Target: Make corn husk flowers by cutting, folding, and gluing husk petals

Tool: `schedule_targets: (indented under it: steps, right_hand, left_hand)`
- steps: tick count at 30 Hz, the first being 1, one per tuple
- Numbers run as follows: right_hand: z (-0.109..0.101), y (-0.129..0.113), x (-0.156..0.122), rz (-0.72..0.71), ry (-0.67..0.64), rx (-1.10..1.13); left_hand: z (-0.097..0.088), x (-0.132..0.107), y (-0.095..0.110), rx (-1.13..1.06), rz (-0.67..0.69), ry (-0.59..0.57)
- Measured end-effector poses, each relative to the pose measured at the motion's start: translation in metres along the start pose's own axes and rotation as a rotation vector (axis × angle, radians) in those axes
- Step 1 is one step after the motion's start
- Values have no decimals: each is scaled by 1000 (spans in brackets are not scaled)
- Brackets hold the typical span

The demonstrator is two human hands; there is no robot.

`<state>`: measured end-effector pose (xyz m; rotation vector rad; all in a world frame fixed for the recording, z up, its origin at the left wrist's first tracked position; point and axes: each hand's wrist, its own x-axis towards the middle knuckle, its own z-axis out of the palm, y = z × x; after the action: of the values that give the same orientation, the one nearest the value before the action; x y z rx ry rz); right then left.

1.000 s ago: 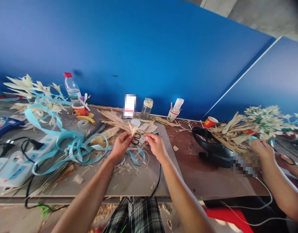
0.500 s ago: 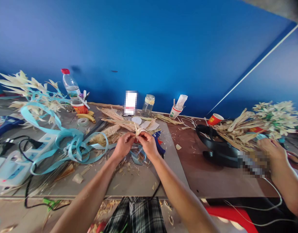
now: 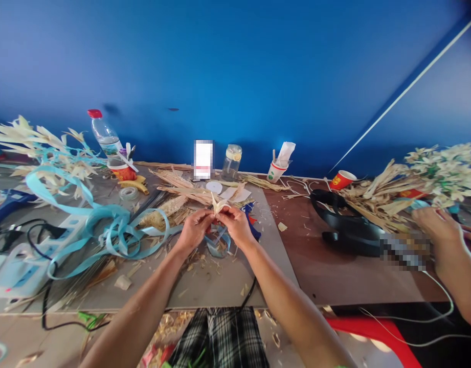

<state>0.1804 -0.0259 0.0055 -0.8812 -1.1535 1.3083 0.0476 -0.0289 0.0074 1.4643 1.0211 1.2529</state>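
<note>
Both my hands meet over the middle of the grey table (image 3: 204, 286). My left hand (image 3: 194, 230) and my right hand (image 3: 235, 225) each pinch the base of a small pale straw flower (image 3: 218, 205), whose pointed petals stick up between the fingertips. Below the hands lie a loop of light blue ribbon (image 3: 218, 245) and straw scraps. A blue-handled tool (image 3: 252, 222) lies just right of my right hand, partly hidden by it.
A tangle of light blue ribbon (image 3: 105, 225), straw flowers and a power strip (image 3: 16, 266) fill the left. A water bottle (image 3: 103, 134), glass jar (image 3: 232, 161) and paper cups (image 3: 275, 171) stand at the back. Another person's hand (image 3: 436, 230) works by a straw pile (image 3: 377, 199) and black device (image 3: 342, 225) on the right.
My right hand has moved left to join the left hand on the straw flower. The view has shifted a little, and the other person's hand has stayed at the right.
</note>
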Motion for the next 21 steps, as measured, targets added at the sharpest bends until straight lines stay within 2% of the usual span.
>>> schedule_targets:
  steps: [5, 9, 21]
  right_hand:
    - [-2, -2, 0, -10, 29, -36]
    - [1, -1, -1, 14, 87, 82]
    - [1, -5, -4, 67, 59, 159]
  left_hand:
    - [-1, -1, -2, 60, -1, 7]
    - [-3, -1, -4, 100, 24, -18]
    - [-2, -2, -7, 173, 95, -47]
